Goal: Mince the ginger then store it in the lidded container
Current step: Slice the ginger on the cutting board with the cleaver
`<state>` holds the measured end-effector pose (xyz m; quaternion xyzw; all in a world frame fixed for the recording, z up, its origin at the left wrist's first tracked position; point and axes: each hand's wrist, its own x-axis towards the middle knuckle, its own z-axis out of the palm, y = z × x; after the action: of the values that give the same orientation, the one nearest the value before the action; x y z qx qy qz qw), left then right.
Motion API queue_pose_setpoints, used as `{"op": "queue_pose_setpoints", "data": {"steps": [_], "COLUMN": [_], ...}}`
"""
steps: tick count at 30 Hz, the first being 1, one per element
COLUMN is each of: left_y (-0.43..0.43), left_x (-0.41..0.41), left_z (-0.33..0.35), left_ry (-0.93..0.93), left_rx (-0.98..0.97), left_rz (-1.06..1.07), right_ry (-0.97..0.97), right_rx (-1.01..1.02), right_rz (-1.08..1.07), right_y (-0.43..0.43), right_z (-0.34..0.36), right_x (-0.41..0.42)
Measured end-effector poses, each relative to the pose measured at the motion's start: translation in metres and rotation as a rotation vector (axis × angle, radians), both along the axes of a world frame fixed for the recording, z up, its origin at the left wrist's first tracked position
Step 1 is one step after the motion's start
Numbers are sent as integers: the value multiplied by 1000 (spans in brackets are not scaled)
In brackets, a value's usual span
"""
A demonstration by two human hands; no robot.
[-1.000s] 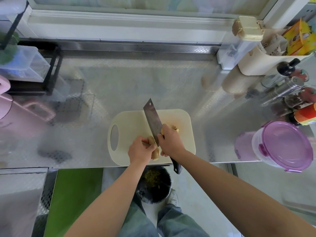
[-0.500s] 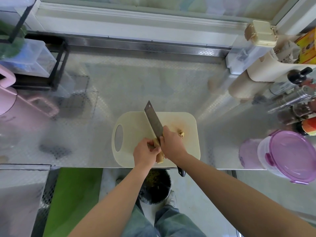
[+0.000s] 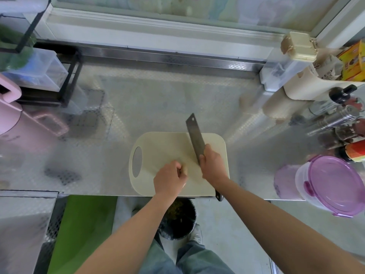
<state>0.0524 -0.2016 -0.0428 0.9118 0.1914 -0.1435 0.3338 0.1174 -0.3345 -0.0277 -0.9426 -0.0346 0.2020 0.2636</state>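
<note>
Since a moment ago your hands have drawn apart, and the cleaver (image 3: pixel 195 138) has swung right, off the ginger (image 3: pixel 185 171). The ginger shows only as a blurred tan bit under the curled fingers of your left hand (image 3: pixel 169 179), on the cream cutting board (image 3: pixel 158 143). Your right hand (image 3: pixel 213 167) is clamped round the cleaver's handle, with the blade angled over the board. The purple-lidded container (image 3: pixel 335 186) stands well apart to the right, lid on.
</note>
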Motion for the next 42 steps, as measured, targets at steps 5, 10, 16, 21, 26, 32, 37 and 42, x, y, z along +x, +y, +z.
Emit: {"op": "queue_pose_setpoints", "data": {"steps": [5,10,16,21,26,32,37,42], "left_y": [-8,-8,2,1,-10,-21,-18,-17], "left_x": [1,-11,-29,-17,-22,-25,-16,-10], "left_z": [-2,4,1,0,5,-15,-11,-9], "left_ry": [-172,-228,-160,-269,-103,5,31,20], "left_rx": [219,362,261,203,-2,-281,-308,-361], "left_rz": [-299,-190,-164,-113,274,441,491,497], "right_ry": [32,117,168,160,201,151,122,133], "right_rx": [83,150,96,45,55,80,195,166], "right_rz": [-122,62,188,218,253,162,14,2], "right_y": [-30,-30,-34,-43,-45,-38,-18,4], "right_z": [6,13,11,13,14,13,19,13], "right_x": [3,-7,-15,-26,-44,-47,-28,-21]}}
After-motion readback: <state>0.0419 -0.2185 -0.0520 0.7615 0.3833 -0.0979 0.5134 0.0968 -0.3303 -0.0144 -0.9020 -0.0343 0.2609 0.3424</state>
